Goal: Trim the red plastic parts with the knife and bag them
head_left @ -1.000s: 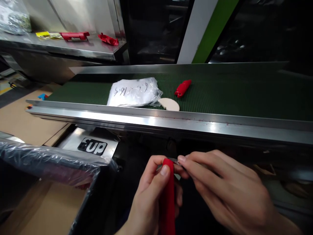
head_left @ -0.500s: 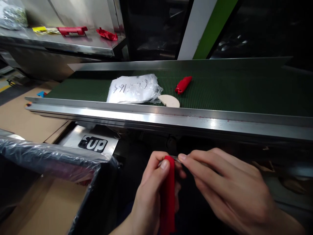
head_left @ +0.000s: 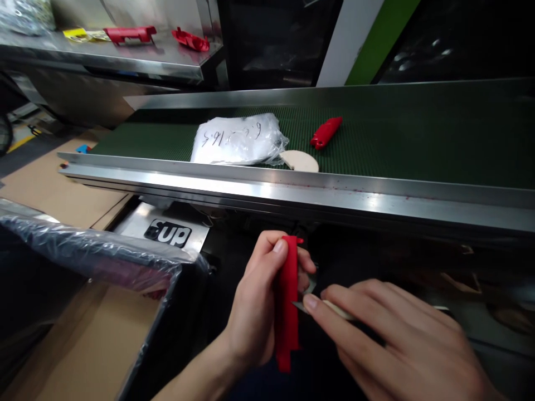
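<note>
My left hand [head_left: 261, 295] is closed round a long red plastic part [head_left: 287, 301], thumb on its upper end, the part standing roughly upright below the conveyor's near rail. In my right hand [head_left: 401, 334] is a small knife [head_left: 334, 309] with a pale handle, pinched between thumb and fingers. Its pointed blade meets or nearly meets the right edge of the red part, about midway down; I cannot tell whether they touch. The fingers of my left hand behind the part are partly hidden.
A green conveyor belt [head_left: 397, 133] carries a clear plastic bag pack [head_left: 238, 139], a beige disc piece [head_left: 301, 160] and a red part [head_left: 326, 132]. More red parts [head_left: 130, 35] lie on the steel table [head_left: 167, 62]. A plastic-lined box [head_left: 175, 267] stands at left, near a phone [head_left: 168, 232].
My right hand has moved down along the red part with the knife, whose blade and handle now show. My left hand and the red part have risen slightly.
</note>
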`<state>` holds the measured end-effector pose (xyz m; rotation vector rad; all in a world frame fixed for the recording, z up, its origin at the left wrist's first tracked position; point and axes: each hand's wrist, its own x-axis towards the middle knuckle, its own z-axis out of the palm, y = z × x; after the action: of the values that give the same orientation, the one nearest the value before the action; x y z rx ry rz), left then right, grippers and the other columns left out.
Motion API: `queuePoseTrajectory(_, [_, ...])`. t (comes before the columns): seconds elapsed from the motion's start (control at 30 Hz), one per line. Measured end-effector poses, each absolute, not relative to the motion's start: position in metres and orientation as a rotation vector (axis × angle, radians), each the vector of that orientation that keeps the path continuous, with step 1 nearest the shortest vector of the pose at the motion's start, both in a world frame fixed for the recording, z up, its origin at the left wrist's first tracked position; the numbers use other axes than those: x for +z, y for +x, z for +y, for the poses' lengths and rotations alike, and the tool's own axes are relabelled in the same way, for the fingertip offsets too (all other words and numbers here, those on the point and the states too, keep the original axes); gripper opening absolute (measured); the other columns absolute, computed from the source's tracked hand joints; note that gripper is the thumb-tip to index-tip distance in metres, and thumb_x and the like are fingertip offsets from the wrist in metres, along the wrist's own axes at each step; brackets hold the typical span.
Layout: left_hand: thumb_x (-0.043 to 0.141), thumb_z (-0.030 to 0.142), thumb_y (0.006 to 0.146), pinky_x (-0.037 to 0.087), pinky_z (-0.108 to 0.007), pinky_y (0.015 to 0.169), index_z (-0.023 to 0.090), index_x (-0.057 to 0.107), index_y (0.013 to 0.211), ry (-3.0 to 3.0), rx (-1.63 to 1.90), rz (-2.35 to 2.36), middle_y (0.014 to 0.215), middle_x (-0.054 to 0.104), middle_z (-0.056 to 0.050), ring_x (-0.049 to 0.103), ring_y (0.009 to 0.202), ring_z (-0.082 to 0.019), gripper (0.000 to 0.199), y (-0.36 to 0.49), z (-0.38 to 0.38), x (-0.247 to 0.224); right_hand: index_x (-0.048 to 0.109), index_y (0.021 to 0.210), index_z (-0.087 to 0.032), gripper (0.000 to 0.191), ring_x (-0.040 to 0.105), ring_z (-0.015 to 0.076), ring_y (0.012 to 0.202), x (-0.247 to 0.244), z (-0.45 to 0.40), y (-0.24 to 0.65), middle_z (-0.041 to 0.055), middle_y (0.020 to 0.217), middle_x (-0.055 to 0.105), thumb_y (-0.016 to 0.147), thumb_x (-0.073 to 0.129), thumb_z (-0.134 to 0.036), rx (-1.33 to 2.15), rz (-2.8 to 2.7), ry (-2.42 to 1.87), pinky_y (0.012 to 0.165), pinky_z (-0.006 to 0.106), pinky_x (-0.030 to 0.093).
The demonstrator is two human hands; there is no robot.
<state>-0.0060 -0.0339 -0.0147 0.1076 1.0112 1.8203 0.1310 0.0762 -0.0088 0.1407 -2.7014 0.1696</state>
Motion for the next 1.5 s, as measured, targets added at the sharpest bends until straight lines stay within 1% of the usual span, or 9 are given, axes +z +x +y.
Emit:
queuePoseTrajectory(0.23, [0.044,0.039,0.096,0.033,-0.015,0.043,0.023,0.045,0.094,0.119,1.825,1.034,0.086,0.054,0.0,0.04,0.057,-0.007,0.016,-0.013,-0.031,-0.013,0.072,0.101,-0.022,0.023,0.06,0.0154,0.071,-0.007,0.067,0.128,0.0015,0.093,0.072,0.089,0.054,-0.014,0.196,-2.645,0.171,0.06,0.031,0.044])
queuePoseTrajectory(0.43, [0.042,0.04,0.097,0.035,-0.015,0.041,0.023,0.043,0.094,0.122,1.844,1.022,0.086,0.053,0.001,0.039,0.055,-0.007,0.017,-0.016,-0.029,-0.012,0.07,0.106,-0.021,0.028,0.06,0.0157,0.075,-0.009,0.064,0.136,0.0023,0.095,0.071,0.087,0.055,-0.009,0.242,-2.653,0.191,0.061,0.03,0.046])
queuePoseTrajectory(0.57, [0.043,0.041,0.096,0.039,-0.016,0.044,0.022,0.043,0.092,0.075,1.884,1.002,0.086,0.053,0.0,0.041,0.056,-0.007,0.02,-0.018,-0.029,-0.011,0.063,0.12,-0.021,0.038,0.062,0.0181,0.093,-0.006,0.077,0.144,0.0058,0.106,0.067,0.088,0.049,-0.005,0.392,-2.594,0.109,0.073,0.031,0.052])
queuePoseTrajectory(0.67, [0.056,0.031,0.091,0.039,-0.013,0.045,0.02,0.048,0.092,0.108,1.796,1.003,0.082,0.051,0.001,0.042,0.057,-0.005,0.014,-0.014,-0.034,-0.011,0.057,0.13,-0.02,0.048,0.06,0.0197,0.106,0.001,0.09,0.139,0.0085,0.118,0.061,0.085,0.053,-0.003,0.428,-2.551,0.041,0.081,0.031,0.054])
queuePoseTrajectory(0.77, [0.061,0.022,0.086,0.038,-0.012,0.043,0.02,0.051,0.094,0.185,1.711,1.014,0.082,0.051,0.002,0.043,0.054,-0.003,0.013,-0.009,-0.043,-0.014,0.061,0.123,-0.013,0.043,0.061,0.0187,0.098,0.008,0.098,0.126,0.0108,0.11,0.064,0.083,0.055,-0.001,0.374,-2.548,0.032,0.076,0.029,0.054])
queuePoseTrajectory(0.83, [0.061,0.023,0.087,0.038,-0.013,0.042,0.021,0.051,0.094,0.23,1.659,1.038,0.082,0.051,0.003,0.044,0.05,-0.002,0.013,-0.005,-0.048,-0.015,0.063,0.12,-0.011,0.038,0.062,0.0184,0.093,0.01,0.098,0.118,0.0116,0.104,0.065,0.085,0.053,-0.003,0.331,-2.559,0.008,0.073,0.03,0.053])
queuePoseTrajectory(0.97, [0.064,0.027,0.085,0.038,-0.014,0.042,0.022,0.047,0.092,0.278,1.62,1.057,0.086,0.052,0.003,0.045,0.05,-0.002,0.019,-0.003,-0.051,-0.015,0.062,0.122,-0.013,0.037,0.062,0.0203,0.092,0.007,0.096,0.111,0.0111,0.104,0.067,0.087,0.053,-0.004,0.301,-2.55,0.018,0.072,0.033,0.051])
queuePoseTrajectory(1.3, [0.062,0.03,0.085,0.034,-0.015,0.044,0.02,0.049,0.092,0.312,1.56,1.174,0.064,0.045,0.006,0.039,0.046,-0.003,0.018,-0.001,-0.049,-0.008,0.063,0.122,-0.014,0.037,0.061,0.021,0.09,0.003,0.097,0.116,0.0091,0.105,0.067,0.086,0.059,-0.006,0.233,-2.553,0.017,0.07,0.035,0.047])
queuePoseTrajectory(1.5, [0.063,0.028,0.083,0.033,-0.014,0.041,0.02,0.049,0.09,0.327,1.578,1.093,0.066,0.045,0.005,0.037,0.044,-0.002,0.018,-0.002,-0.05,-0.009,0.062,0.122,-0.014,0.037,0.061,0.021,0.088,0.001,0.104,0.117,0.0091,0.104,0.068,0.086,0.059,-0.006,0.227,-2.529,0.033,0.069,0.035,0.049])
